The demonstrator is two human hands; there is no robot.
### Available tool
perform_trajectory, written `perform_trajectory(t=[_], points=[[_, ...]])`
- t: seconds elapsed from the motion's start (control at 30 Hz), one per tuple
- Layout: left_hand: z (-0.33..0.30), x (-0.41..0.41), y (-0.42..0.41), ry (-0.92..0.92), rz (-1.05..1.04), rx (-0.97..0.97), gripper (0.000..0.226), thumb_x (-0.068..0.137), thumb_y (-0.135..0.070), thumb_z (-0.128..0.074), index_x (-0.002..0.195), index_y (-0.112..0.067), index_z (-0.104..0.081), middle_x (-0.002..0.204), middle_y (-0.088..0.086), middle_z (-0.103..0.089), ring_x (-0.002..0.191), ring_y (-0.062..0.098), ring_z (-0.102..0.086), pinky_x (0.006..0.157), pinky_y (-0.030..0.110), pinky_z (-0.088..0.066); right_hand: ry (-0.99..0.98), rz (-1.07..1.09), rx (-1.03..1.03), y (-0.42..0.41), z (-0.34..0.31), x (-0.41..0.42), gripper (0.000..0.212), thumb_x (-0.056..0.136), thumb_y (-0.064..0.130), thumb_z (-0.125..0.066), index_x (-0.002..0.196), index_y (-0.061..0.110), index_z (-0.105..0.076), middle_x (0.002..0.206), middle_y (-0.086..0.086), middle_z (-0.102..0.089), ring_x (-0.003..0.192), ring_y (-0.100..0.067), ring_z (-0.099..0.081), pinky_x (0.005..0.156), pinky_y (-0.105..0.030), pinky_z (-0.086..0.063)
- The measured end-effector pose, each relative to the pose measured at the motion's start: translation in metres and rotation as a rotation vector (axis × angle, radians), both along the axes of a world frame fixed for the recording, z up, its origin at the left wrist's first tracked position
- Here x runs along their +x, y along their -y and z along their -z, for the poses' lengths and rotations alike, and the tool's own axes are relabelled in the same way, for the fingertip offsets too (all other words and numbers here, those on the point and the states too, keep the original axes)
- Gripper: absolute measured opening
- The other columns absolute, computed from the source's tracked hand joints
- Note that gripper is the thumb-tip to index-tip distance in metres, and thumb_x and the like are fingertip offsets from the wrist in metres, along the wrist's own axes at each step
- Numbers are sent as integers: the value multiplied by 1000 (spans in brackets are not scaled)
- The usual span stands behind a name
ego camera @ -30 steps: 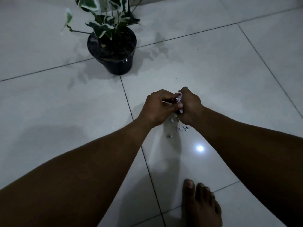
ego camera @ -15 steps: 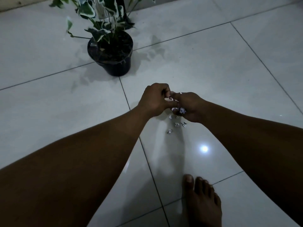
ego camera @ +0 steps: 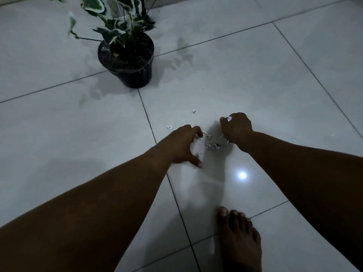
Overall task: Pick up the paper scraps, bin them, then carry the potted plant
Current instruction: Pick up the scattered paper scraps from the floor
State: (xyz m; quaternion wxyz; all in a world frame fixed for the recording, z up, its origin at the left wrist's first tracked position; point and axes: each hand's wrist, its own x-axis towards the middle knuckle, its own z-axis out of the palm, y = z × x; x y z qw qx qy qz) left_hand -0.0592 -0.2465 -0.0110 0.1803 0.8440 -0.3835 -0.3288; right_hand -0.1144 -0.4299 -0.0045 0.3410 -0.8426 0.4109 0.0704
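My left hand (ego camera: 182, 146) is low over the floor, its fingers and thumb arched round a larger white paper piece (ego camera: 198, 149). My right hand (ego camera: 237, 128) is curled into a fist beside it, with paper scraps (ego camera: 228, 118) poking out between the fingers. Several small scraps (ego camera: 213, 146) lie on the tile between the two hands. Two more scraps lie apart, one (ego camera: 170, 127) left of my left hand and one (ego camera: 194, 111) farther out. The potted plant (ego camera: 129, 63), in a black pot with green-and-white leaves, stands on the floor beyond my left hand.
The floor is glossy white tile (ego camera: 275, 85) with dark grout lines and a bright light reflection (ego camera: 242, 175). My bare foot (ego camera: 239, 240) stands at the bottom, near my right arm. No bin is in view.
My hands were pressed together above the scraps. They have since parted and dropped toward the floor, the left one over a paper piece and the right still closed on scraps.
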Motion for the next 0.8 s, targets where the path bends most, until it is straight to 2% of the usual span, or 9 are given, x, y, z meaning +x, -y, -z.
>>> perform_trajectory(t=[0.07, 0.17, 0.27, 0.33, 0.4, 0.5, 0.6, 0.7, 0.8], points=[[7, -5, 5, 28, -11, -16, 82, 56, -42, -92, 127, -25, -54, 104, -5, -48, 94, 11, -44, 79, 26, -36, 7, 24, 27, 1, 3, -4, 40, 96, 22, -48, 58, 13, -41, 69, -11, -54, 78, -28, -57, 77, -33, -47], [11, -5, 17, 68, -106, -51, 56, 68, -27, -88, 117, -20, -63, 109, 2, -60, 100, 18, -57, 78, 25, -39, 4, -31, 11, 0, 5, -6, 42, 96, 21, -47, 55, 12, -39, 61, -7, -48, 74, -29, -55, 72, -29, -41], [12, -2, 28, 81, -196, -70, 42, 70, -20, -87, 107, -17, -68, 104, 5, -65, 99, 21, -63, 79, 27, -47, 7, -97, -35, -4, 7, -7, 41, 97, 23, -46, 58, 11, -42, 70, -10, -53, 76, -27, -53, 73, -29, -41], [12, -2, 32, 75, -246, -85, 50, 66, -22, -90, 110, -16, -65, 105, 6, -65, 100, 23, -62, 81, 30, -48, 8, -119, -55, -7, 8, -6, 41, 98, 25, -45, 59, 12, -44, 68, -9, -53, 75, -26, -54, 71, -28, -40], [13, -4, 35, 56, -274, -80, 70, 60, -29, -93, 121, -16, -61, 112, 7, -61, 105, 24, -57, 82, 30, -45, 5, -132, -67, -7, 8, -7, 43, 99, 25, -44, 57, 15, -41, 64, -6, -50, 74, -25, -54, 70, -26, -37], [13, -10, 36, 7, -264, -96, 100, 48, -40, -97, 135, -17, -54, 119, 6, -56, 111, 22, -53, 86, 24, -39, 22, -133, -85, -4, 8, -9, 43, 99, 24, -44, 57, 17, -40, 74, -8, -54, 75, -24, -52, 71, -24, -35], [11, -16, 39, 12, -218, -91, 109, 43, -50, -95, 137, -16, -53, 123, 5, -51, 114, 22, -53, 97, 29, -45, 32, -137, -79, 2, 9, -11, 43, 99, 24, -44, 56, 16, -41, 73, -7, -54, 75, -23, -52, 73, -26, -40], [8, -24, 48, 48, -165, -73, 91, 49, -51, -93, 125, -15, -58, 117, 5, -49, 104, 23, -57, 92, 37, -49, 14, -103, -53, 3, 10, -13, 43, 98, 22, -46, 56, 15, -42, 61, -2, -48, 72, -23, -52, 68, -25, -37], [9, -32, 58, 62, -142, -77, 64, 63, -40, -90, 115, -14, -64, 112, 8, -51, 98, 27, -58, 82, 33, -47, 20, -52, -25, 4, 12, -15, 42, 96, 20, -48, 55, 13, -39, 56, -1, -44, 66, -23, -50, 57, -27, -32]])
